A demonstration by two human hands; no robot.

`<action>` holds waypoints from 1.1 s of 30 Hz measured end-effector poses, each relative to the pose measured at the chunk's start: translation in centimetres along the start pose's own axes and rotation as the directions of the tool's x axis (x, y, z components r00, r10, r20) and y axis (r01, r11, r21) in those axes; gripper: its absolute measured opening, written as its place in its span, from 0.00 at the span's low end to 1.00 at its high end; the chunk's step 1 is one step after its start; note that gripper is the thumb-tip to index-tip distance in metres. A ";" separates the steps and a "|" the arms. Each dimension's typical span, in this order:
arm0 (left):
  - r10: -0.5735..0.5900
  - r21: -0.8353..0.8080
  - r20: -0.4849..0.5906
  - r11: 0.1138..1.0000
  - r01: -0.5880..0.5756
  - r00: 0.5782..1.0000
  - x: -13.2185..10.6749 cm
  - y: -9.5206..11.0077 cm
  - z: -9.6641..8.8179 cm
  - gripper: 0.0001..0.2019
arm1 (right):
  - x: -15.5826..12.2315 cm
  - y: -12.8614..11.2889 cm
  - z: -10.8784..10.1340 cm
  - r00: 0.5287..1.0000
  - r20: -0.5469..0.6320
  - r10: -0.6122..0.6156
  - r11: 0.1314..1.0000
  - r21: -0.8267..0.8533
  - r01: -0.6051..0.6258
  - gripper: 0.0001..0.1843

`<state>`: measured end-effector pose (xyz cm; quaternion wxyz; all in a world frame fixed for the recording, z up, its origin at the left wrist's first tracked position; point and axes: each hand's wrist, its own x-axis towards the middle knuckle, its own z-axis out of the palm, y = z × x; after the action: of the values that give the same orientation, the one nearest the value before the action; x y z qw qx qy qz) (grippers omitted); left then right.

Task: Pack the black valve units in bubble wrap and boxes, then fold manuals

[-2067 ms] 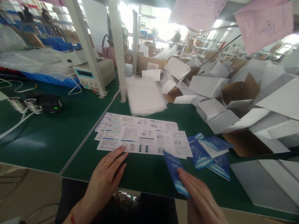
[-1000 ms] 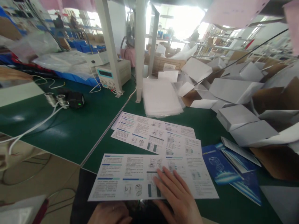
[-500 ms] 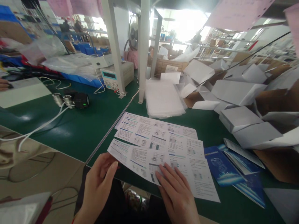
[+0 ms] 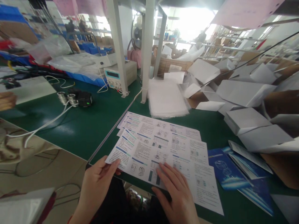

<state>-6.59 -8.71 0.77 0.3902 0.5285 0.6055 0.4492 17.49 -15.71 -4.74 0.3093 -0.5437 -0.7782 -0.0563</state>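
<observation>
A printed instruction sheet [image 4: 140, 155] with text, drawings and blue-green heading bars lies at the near edge of the green table. My left hand [image 4: 100, 174] pinches its left corner between thumb and fingers. Spread flat, the fingers of my right hand [image 4: 174, 183] rest on the sheet's lower middle, the thumb apart near its front edge. Behind it, overlapping, lie more printed sheets [image 4: 184, 129] of the same kind. Blue booklets [image 4: 225, 169] lie just right of the sheets.
A stack of clear plastic bags [image 4: 167, 98] lies behind the sheets. White cardboard boxes [image 4: 245, 91] are heaped on the right. Metal posts [image 4: 146, 56] and a power supply [image 4: 114, 79] stand behind; a black device with cables [image 4: 84, 99] is left. Another person's hand [image 4: 8, 101] shows far left.
My left thumb has closed on the sheet's corner, and that corner has come down and nearer. My right hand stays on the sheet. The other person's hand shows more at the left.
</observation>
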 end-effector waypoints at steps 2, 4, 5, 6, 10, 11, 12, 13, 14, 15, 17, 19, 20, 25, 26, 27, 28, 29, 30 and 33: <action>0.020 0.017 -0.007 1.000 -0.020 1.000 -0.2 0.3 0.2 0.13 | 0.3 -0.5 0.4 0.999 0.003 0.037 0.998 0.056 -0.037 0.19; 0.061 0.067 -0.016 0.996 -0.060 0.998 -0.5 0.3 0.4 0.12 | 0.7 -1.1 0.9 0.998 0.002 0.070 0.992 0.106 -0.070 0.20; 0.098 0.110 -0.024 0.989 -0.095 0.995 -0.6 0.2 0.4 0.12 | 0.9 -1.4 1.1 0.997 -0.002 0.082 0.988 0.128 -0.081 0.20; 0.150 0.167 -0.028 0.975 -0.143 0.988 -0.8 0.0 0.5 0.12 | 1.0 -1.7 1.2 0.996 -0.007 0.093 0.984 0.151 -0.091 0.21; 0.504 0.356 0.086 0.790 -0.499 0.860 -1.1 -0.4 1.1 0.13 | 1.6 -2.5 1.4 0.987 -0.006 0.161 0.938 0.311 -0.151 0.25; 0.587 0.358 0.147 0.719 -0.596 0.796 -1.0 -0.4 1.4 0.13 | 1.8 -2.7 1.3 0.981 -0.005 0.196 0.913 0.366 -0.180 0.25; 0.650 0.344 0.205 0.652 -0.676 0.732 -1.0 -0.3 1.7 0.12 | 1.9 -2.8 1.2 0.972 -0.001 0.235 0.882 0.420 -0.213 0.25; 0.691 0.326 0.256 0.597 -0.733 0.676 -1.0 -0.2 2.0 0.11 | 2.1 -2.8 1.0 0.961 0.006 0.276 0.846 0.473 -0.246 0.24; 0.711 0.311 0.303 0.555 -0.771 0.634 -1.0 -0.1 2.4 0.10 | 2.3 -2.9 0.8 0.949 0.014 0.316 0.805 0.524 -0.276 0.22; 0.720 0.299 0.343 0.525 -0.797 0.603 -1.0 0.0 2.7 0.10 | 2.5 -2.9 0.5 0.934 0.024 0.356 0.761 0.572 -0.305 0.20; 0.718 0.280 0.410 0.487 -0.827 0.562 -1.1 0.2 3.3 0.10 | 3.0 -2.8 0.0 0.902 0.054 0.429 0.669 0.652 -0.358 0.13; 0.717 0.258 0.448 0.468 -0.845 0.534 -1.3 0.3 3.7 0.11 | 3.5 -2.7 -0.3 0.860 0.074 0.505 0.582 0.707 -0.402 0.09; 0.720 0.246 0.454 0.464 -0.851 0.524 -1.4 0.2 3.8 0.12 | 3.6 -2.7 -0.4 0.837 0.086 0.540 0.541 0.726 -0.424 0.08; 0.719 0.200 0.449 0.497 -0.844 0.530 -1.8 0.0 3.9 0.13 | 3.7 -2.6 -0.4 0.786 0.121 0.607 0.446 0.766 -0.463 0.13; 0.712 0.191 0.449 0.513 -0.837 0.539 -1.9 0.0 3.8 0.12 | 3.7 -2.6 -0.3 0.786 0.114 0.608 0.454 0.762 -0.462 0.15; 0.706 0.177 0.450 0.530 -0.829 0.547 -1.9 -0.1 3.8 0.12 | 3.6 -2.6 -0.3 0.786 0.102 0.610 0.463 0.758 -0.459 0.16; 0.698 0.163 0.450 0.549 -0.820 0.557 -1.9 -0.1 3.8 0.11 | 3.6 -2.6 -0.3 0.785 0.092 0.613 0.471 0.755 -0.456 0.18; 0.690 0.151 0.450 0.567 -0.810 0.567 -1.9 -0.1 3.8 0.11 | 3.5 -2.7 -0.3 0.784 0.085 0.615 0.476 0.753 -0.455 0.19; 0.683 0.140 0.448 0.583 -0.800 0.576 -2.0 0.0 3.8 0.11 | 3.5 -2.7 -0.3 0.783 0.081 0.617 0.477 0.752 -0.454 0.20; 0.678 0.118 0.440 0.606 -0.787 0.588 -2.1 0.1 3.9 0.12 | 3.6 -2.8 -0.4 0.772 0.099 0.627 0.453 0.761 -0.465 0.22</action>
<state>-2.58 -10.23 -0.26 0.1830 0.8562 0.3098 0.3709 14.41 -14.13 -1.77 0.5807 -0.5783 -0.4760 0.3190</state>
